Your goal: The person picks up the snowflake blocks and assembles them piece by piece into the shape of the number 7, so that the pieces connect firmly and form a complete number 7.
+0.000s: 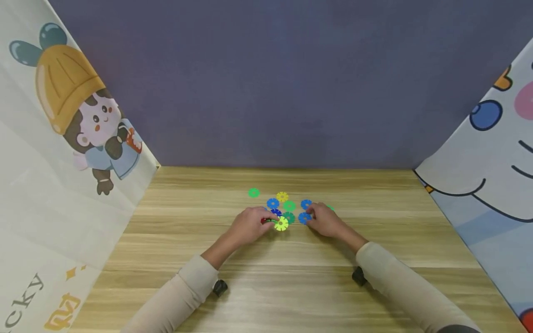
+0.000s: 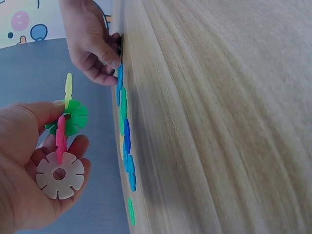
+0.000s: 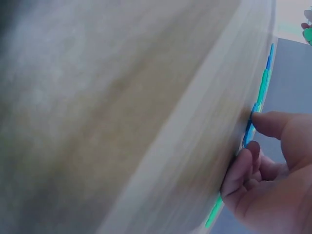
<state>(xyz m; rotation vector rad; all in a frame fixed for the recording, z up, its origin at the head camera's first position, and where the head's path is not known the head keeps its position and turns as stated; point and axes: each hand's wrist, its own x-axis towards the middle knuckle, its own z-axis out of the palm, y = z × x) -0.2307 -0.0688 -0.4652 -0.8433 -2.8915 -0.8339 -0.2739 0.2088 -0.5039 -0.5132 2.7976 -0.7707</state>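
Observation:
My left hand [image 1: 249, 225] pinches a joined chain of notched snowflake discs above the table. In the left wrist view the chain runs from a whitish disc [image 2: 72, 181] through a pink disc [image 2: 60, 141] and a green disc [image 2: 78, 117] to a yellow disc [image 2: 68, 90]. On the table to the right, my right hand [image 1: 326, 220] has its thumb and curled fingers at the edges of a blue disc [image 1: 304, 218]. A second blue disc [image 1: 306, 204] lies just behind that one, close to the fingers.
Loose discs lie on the wooden table [image 1: 287, 286] between and behind the hands: green [image 1: 289, 206], dark green [image 1: 289, 217], yellow [image 1: 282, 196], blue [image 1: 272, 203] and dark blue [image 1: 275, 212]. Farther left is another green disc [image 1: 253, 192]. A grey-blue panel [image 1: 287, 92] rises behind the table.

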